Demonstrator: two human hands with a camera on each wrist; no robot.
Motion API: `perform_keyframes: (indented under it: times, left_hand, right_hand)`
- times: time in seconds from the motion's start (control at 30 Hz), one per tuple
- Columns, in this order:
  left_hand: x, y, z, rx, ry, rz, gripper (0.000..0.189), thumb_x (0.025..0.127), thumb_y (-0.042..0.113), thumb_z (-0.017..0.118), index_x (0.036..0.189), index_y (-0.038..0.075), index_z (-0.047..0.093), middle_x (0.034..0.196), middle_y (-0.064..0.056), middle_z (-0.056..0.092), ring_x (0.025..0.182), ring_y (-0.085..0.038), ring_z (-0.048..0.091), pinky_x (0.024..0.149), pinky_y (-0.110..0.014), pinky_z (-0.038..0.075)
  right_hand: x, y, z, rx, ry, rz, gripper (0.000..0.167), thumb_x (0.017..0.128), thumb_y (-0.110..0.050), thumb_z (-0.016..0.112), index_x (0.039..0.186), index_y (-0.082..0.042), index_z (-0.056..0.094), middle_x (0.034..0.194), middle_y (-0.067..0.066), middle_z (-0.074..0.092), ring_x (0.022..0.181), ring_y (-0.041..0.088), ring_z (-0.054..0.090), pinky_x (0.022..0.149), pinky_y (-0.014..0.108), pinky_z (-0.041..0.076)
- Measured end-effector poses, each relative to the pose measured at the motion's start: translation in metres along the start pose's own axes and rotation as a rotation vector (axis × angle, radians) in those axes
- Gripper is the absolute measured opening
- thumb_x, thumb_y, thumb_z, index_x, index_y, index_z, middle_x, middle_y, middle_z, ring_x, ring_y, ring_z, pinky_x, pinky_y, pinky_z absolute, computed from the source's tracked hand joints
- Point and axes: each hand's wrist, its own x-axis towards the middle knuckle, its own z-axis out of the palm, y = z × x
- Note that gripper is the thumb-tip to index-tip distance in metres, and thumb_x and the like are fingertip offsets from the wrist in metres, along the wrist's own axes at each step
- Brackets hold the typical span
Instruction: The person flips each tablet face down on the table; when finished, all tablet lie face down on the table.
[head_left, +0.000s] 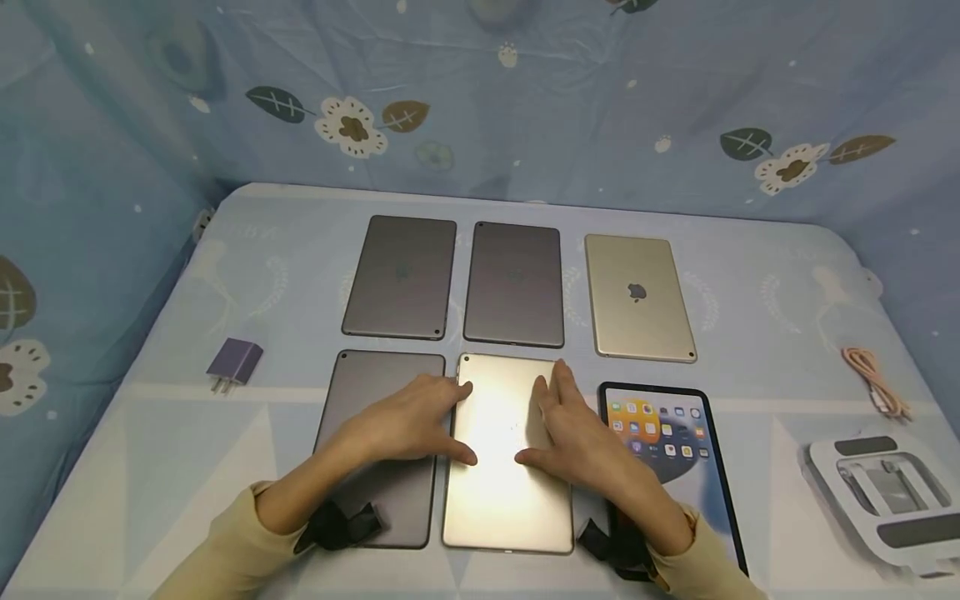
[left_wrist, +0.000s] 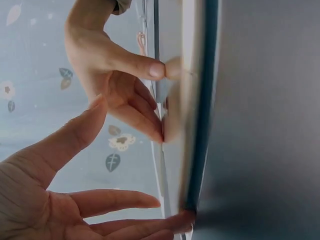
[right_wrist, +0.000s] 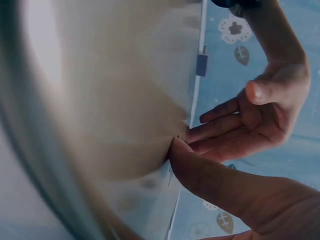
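A gold tablet (head_left: 506, 517) lies face down in the middle of the front row, light glaring off its back. My left hand (head_left: 416, 421) is spread at its left edge, thumb stretched over the gold back, wrist above a dark grey tablet (head_left: 397, 512). In the left wrist view the left fingers (left_wrist: 135, 232) reach the tablet edge. My right hand (head_left: 585, 442) rests its thumb and fingertips on the gold back near the right edge. In the right wrist view the right thumb (right_wrist: 200, 175) touches that surface. Beneath the right forearm lies a tablet with a lit home screen (head_left: 690, 475).
Behind are two dark grey tablets (head_left: 405, 275) and another gold tablet (head_left: 641, 292) with a dark apple logo. A purple plug charger (head_left: 235, 362) sits left. At right are a coiled orange cable (head_left: 873, 382) and a white folding stand (head_left: 892, 504). Patterned cloth (head_left: 570, 108) rises behind.
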Motion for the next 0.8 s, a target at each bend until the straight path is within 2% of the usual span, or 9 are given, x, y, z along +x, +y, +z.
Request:
perform_keyframes:
  times: [0.13,0.27,0.4,0.53,0.8]
  left_hand:
    - [-0.0026,0.0031,0.001,0.001,-0.059,-0.011,0.082,0.076,0.035,0.081,0.136,-0.01,0.047,0.143,-0.034,0.041,0.133,-0.04,0.043,0.109,-0.047,0.038]
    - [-0.0034,0.0044,0.0024,0.011,-0.073,-0.023,0.081,0.078,0.038,0.079,0.137,-0.008,0.047,0.146,-0.038,0.031,0.136,-0.041,0.04,0.11,-0.049,0.037]
    - [-0.0022,0.0023,0.0028,0.0,-0.051,-0.032,0.077,0.079,0.038,0.077,0.135,-0.008,0.049,0.146,-0.035,0.033,0.134,-0.041,0.042,0.108,-0.048,0.04]
    - [0.0005,-0.0002,0.0031,0.002,-0.034,-0.042,0.075,0.082,0.039,0.075,0.135,-0.008,0.05,0.148,-0.03,0.034,0.137,-0.041,0.038,0.11,-0.05,0.036]
    - [0.0056,0.0017,0.0072,0.036,0.001,-0.046,0.074,0.081,0.036,0.076,0.134,-0.009,0.049,0.145,-0.035,0.036,0.132,-0.044,0.043,0.108,-0.05,0.039]
  right_hand:
    - [0.0001,-0.0006,0.0031,0.003,0.024,0.025,0.103,0.075,-0.03,0.082,0.145,0.016,0.022,0.154,0.037,0.007,0.144,0.046,0.015,0.11,0.054,0.034]
    - [0.0006,-0.0021,0.005,0.032,0.044,0.04,0.106,0.074,-0.03,0.083,0.146,0.015,0.019,0.154,0.036,0.006,0.144,0.046,0.013,0.11,0.055,0.032]
    - [0.0014,-0.0028,0.007,0.05,0.054,0.05,0.105,0.074,-0.03,0.083,0.145,0.016,0.022,0.154,0.036,0.004,0.145,0.045,0.011,0.111,0.054,0.032]
    - [0.0014,-0.003,0.008,0.043,0.06,0.057,0.102,0.074,-0.031,0.083,0.144,0.016,0.026,0.154,0.036,0.005,0.144,0.045,0.013,0.111,0.053,0.033]
    - [0.0028,-0.0007,0.0056,0.027,0.047,0.02,0.096,0.076,-0.033,0.081,0.142,0.016,0.031,0.154,0.037,0.009,0.144,0.046,0.017,0.111,0.052,0.033]
